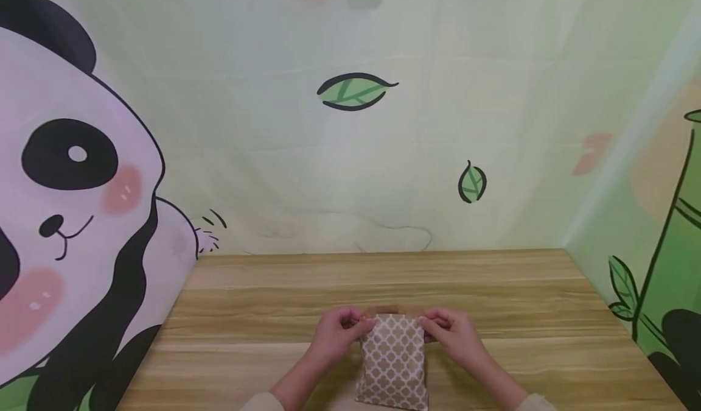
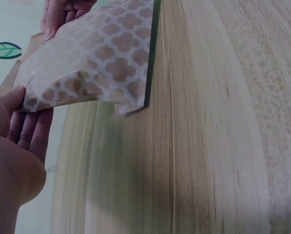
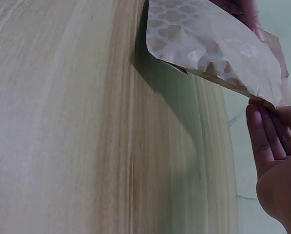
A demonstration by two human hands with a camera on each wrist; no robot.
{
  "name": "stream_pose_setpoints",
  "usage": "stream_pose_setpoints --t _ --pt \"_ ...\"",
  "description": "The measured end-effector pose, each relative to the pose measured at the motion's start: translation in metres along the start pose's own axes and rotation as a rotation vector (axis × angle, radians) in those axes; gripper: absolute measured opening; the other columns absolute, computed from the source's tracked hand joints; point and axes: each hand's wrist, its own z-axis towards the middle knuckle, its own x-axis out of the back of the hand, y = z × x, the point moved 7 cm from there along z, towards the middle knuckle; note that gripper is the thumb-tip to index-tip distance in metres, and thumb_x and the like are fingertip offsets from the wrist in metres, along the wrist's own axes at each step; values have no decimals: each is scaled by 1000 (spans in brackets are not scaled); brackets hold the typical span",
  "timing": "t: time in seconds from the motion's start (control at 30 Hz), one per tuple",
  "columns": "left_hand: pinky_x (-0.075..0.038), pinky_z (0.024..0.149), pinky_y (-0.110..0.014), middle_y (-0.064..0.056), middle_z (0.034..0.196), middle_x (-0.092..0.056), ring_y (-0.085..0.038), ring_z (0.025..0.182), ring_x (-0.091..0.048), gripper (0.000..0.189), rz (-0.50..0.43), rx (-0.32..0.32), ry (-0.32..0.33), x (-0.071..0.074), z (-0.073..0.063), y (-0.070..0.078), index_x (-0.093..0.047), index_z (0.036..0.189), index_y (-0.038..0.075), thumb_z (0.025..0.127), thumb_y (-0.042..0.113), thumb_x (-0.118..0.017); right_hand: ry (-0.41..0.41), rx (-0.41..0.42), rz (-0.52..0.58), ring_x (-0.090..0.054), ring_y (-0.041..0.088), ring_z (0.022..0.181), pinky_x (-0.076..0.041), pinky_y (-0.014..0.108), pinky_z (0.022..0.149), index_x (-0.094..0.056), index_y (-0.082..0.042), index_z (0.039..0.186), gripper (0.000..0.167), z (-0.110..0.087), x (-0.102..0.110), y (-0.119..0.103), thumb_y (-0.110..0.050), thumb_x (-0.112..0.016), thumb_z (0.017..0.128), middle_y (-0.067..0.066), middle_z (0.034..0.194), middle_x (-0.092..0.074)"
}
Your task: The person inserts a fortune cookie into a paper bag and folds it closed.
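A brown paper bag point(image 1: 392, 359) with a white lattice pattern is held up between my two hands. Its plain brown top edge point(image 1: 397, 309) shows at the far end. My left hand point(image 1: 338, 337) pinches the upper left corner, thumb on the patterned face and fingers beneath. On the opposite corner my right hand point(image 1: 453, 336) pinches in the same way. In the left wrist view the bag point(image 2: 101, 53) slopes, its lower end near the table. The right wrist view shows a shadow gap under the bag point(image 3: 208, 44). What is inside it is hidden.
The wood-grain table point(image 1: 263, 298) spreads around the hands. Behind it hangs a pale green cloth backdrop point(image 1: 246, 94) with printed leaves, a panda point(image 1: 126, 125) on the left and green bamboo point(image 1: 673, 265) on the right.
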Motion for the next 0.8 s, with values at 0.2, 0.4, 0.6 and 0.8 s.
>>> stream_pose_setpoints --t 0.2,0.4,0.6,0.8 --pt "-61 71 -25 -2 85 -74 -12 76 -66 17 7 -9 -8 -1 1 -1 -74 95 -3 94 13 -82 27 -28 -31 -77 14 85 -64 30 79 -68 13 110 23 1 0 0 -6 -74 99 24 101 -78" --pt "-63 75 -28 -3 87 -75 -13 80 -68 18 -38 -6 -55 -5 3 -2 -74 96 -5 96 13 -79 94 -28 -71 -75 11 81 -64 28 76 -71 10 104 16 1 2 1 -1 -76 96 21 95 -78" --pt "-65 80 -32 -7 92 -77 -14 84 -73 19 -78 14 -74 -2 1 -5 -74 101 -8 99 11 -75 87 -19 -41 -76 14 82 -65 34 77 -72 11 104 15 1 3 4 -2 -75 97 22 97 -78" --pt "-65 82 -37 -15 97 -79 -19 86 -77 21 -99 47 -79 2 0 -10 -75 107 -10 101 10 -73 55 -84 42 -77 17 78 -65 34 78 -69 15 110 21 1 2 14 -2 -73 99 25 100 -78"
